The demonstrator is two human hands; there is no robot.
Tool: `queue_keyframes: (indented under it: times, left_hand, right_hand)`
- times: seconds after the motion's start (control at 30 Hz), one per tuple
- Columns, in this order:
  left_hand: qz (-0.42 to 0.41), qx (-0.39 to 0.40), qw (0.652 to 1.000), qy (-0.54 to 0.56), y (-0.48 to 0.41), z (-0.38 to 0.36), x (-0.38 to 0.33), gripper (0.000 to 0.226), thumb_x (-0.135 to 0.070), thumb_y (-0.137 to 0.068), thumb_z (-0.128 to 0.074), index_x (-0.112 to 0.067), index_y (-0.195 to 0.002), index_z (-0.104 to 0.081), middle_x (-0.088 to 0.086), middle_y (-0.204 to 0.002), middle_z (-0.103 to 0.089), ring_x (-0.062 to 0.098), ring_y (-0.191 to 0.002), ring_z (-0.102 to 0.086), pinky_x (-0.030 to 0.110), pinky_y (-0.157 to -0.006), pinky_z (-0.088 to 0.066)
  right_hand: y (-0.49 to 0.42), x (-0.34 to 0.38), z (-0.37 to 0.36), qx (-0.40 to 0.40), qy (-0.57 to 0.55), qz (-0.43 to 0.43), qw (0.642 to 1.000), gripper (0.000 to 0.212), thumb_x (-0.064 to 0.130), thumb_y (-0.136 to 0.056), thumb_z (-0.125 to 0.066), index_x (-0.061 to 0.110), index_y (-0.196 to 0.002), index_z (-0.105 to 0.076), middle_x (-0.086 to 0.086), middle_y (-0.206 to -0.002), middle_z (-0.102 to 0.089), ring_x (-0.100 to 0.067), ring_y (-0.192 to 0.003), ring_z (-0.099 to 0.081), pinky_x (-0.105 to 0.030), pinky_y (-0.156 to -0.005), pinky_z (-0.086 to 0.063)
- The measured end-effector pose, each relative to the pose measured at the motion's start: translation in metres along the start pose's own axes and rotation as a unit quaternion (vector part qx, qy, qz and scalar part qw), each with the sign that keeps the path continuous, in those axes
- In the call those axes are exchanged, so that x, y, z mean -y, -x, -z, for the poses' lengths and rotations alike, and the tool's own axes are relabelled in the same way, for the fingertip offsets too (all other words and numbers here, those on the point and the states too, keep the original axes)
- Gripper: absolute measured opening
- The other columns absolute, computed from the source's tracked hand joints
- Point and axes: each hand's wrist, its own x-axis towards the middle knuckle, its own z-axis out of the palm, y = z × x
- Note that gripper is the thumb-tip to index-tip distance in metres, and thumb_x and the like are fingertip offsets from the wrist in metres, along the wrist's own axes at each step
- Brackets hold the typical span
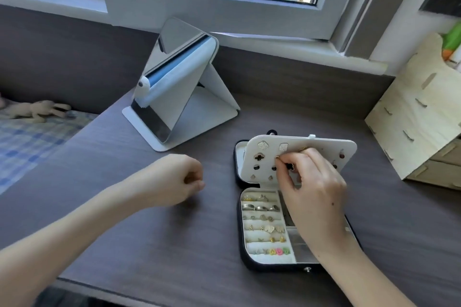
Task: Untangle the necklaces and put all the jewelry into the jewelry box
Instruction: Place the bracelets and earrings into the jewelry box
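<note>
On the earring panel (324, 149) of the jewelry box (274, 267): we've got the right hand (314, 194) pinching a small gold piece (277, 157) against the holes, thumb and forefinger tight on it, just above the box's tray.
Left hand (172, 179): off to the left of the box, on the worktop (149, 244), fingers curled in. We cannot tell whether anything sits inside that curl.
Panel risk: it stands upright between the box's lid and tray, and we reckon a firm push from those fingertips could tip it back so the piece misses its hole.
Drop risk: the piece is tiny. If the pinch slips, we'd expect it to fall into the ring rows (262, 222) of the box directly below. It could also bounce out onto the dark worktop, where it's hard to spot.
Neighbour risk: studs sit in the panel close around the pinch, and a knuckle brushing them may knock one loose.
Wrist risk: the right wrist hangs over the box's side compartments (301, 249). Dragging it could snag whatever lies there, though we cannot see what does.
Necklaces: none we can pick out in this view.
</note>
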Motion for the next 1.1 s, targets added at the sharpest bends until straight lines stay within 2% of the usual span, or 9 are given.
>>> queue_keyframes:
  times: [0.17, 0.3, 0.4, 0.57, 0.67, 0.73, 0.87, 1.0, 1.1]
  left_hand:
    - [-0.004, 0.118, 0.984, -0.135, -0.013, 0.004, -0.006, 0.027, -0.032, -0.093, -0.051, -0.009, -0.082, -0.057, 0.006, -0.089, -0.061, 0.025, -0.084, -0.054, 0.028, -0.067, -0.040]
    - [-0.004, 0.170, 0.975, -0.145, -0.021, 0.011, -0.004, 0.034, -0.035, -0.089, -0.056, -0.002, -0.082, -0.063, 0.016, -0.090, -0.065, 0.032, -0.081, -0.057, 0.030, -0.064, -0.045]
    - [-0.001, 0.189, 0.974, -0.121, -0.024, 0.018, -0.001, 0.027, -0.033, -0.089, -0.056, -0.008, -0.086, -0.067, 0.011, -0.091, -0.068, 0.029, -0.081, -0.061, 0.031, -0.067, -0.049]
    - [-0.003, 0.085, 0.996, 0.003, -0.029, 0.043, -0.002, 0.014, -0.030, -0.087, -0.061, -0.023, -0.076, -0.065, -0.005, -0.074, -0.065, 0.019, -0.073, -0.061, 0.034, -0.071, -0.052]
    - [-0.036, 0.016, 0.996, 0.081, -0.039, 0.052, -0.017, 0.015, -0.026, -0.087, -0.062, -0.024, -0.072, -0.064, -0.009, -0.065, -0.061, 0.005, -0.059, -0.053, 0.019, -0.055, -0.044]
    - [-0.064, 0.004, 0.988, 0.140, -0.047, 0.054, -0.030, 0.013, -0.024, -0.088, -0.061, -0.021, -0.077, -0.068, -0.007, -0.067, -0.065, 0.001, -0.059, -0.053, 0.012, -0.055, -0.040]
    - [-0.126, 0.070, 0.944, 0.298, -0.068, 0.049, -0.056, 0.013, -0.017, -0.092, -0.059, -0.015, -0.093, -0.072, 0.011, -0.091, -0.070, 0.010, -0.078, -0.058, 0.021, -0.072, -0.046]
    - [-0.145, 0.192, 0.905, 0.350, -0.090, 0.045, -0.068, 0.017, -0.006, -0.093, -0.054, -0.012, -0.091, -0.070, 0.003, -0.087, -0.069, 0.010, -0.076, -0.063, 0.017, -0.066, -0.052]
    - [-0.154, 0.242, 0.891, 0.352, -0.099, 0.046, -0.065, 0.016, -0.001, -0.092, -0.053, -0.007, -0.092, -0.068, 0.006, -0.087, -0.068, 0.010, -0.075, -0.065, 0.018, -0.066, -0.052]
  right_hand:
    - [0.001, 0.000, 0.000, -0.001, -0.001, 0.001, 1.000, 0.017, 0.016, -0.087, -0.059, 0.006, -0.076, -0.066, -0.004, -0.071, -0.062, -0.019, -0.061, -0.058, -0.031, -0.052, -0.050]
    - [0.001, 0.000, 0.000, 0.003, -0.004, 0.001, 1.000, 0.017, 0.017, -0.087, -0.058, 0.006, -0.076, -0.066, -0.004, -0.072, -0.062, -0.019, -0.062, -0.059, -0.030, -0.054, -0.050]
    - [0.000, 0.000, 0.000, 0.005, -0.007, -0.001, 1.000, 0.017, 0.017, -0.087, -0.058, 0.006, -0.077, -0.066, -0.004, -0.073, -0.062, -0.019, -0.063, -0.059, -0.028, -0.055, -0.051]
    - [0.001, 0.001, 0.000, 0.004, -0.009, -0.006, 1.000, 0.013, 0.015, -0.086, -0.063, 0.006, -0.077, -0.067, -0.004, -0.074, -0.063, -0.019, -0.063, -0.060, -0.030, -0.055, -0.052]
    - [0.000, 0.000, -0.001, 0.004, -0.007, -0.007, 1.000, 0.017, 0.018, -0.086, -0.059, 0.007, -0.077, -0.067, -0.003, -0.073, -0.062, -0.018, -0.063, -0.060, -0.030, -0.054, -0.052]
    - [0.000, -0.001, -0.001, 0.003, -0.007, -0.008, 1.000, 0.018, 0.020, -0.086, -0.058, 0.007, -0.077, -0.067, -0.003, -0.073, -0.062, -0.018, -0.063, -0.059, -0.029, -0.054, -0.051]
    - [0.000, -0.001, -0.002, 0.000, -0.014, -0.014, 1.000, 0.018, 0.020, -0.086, -0.059, 0.007, -0.077, -0.067, -0.003, -0.073, -0.063, -0.017, -0.063, -0.059, -0.024, -0.057, -0.048]
    - [0.000, -0.002, -0.002, -0.005, -0.012, -0.018, 1.000, 0.018, 0.021, -0.086, -0.059, 0.008, -0.076, -0.067, -0.002, -0.072, -0.062, -0.017, -0.062, -0.058, -0.022, -0.059, -0.043]
    - [0.001, -0.002, -0.001, -0.005, -0.009, -0.016, 1.000, 0.019, 0.021, -0.086, -0.059, 0.008, -0.075, -0.067, -0.001, -0.072, -0.062, -0.016, -0.062, -0.058, -0.022, -0.058, -0.044]
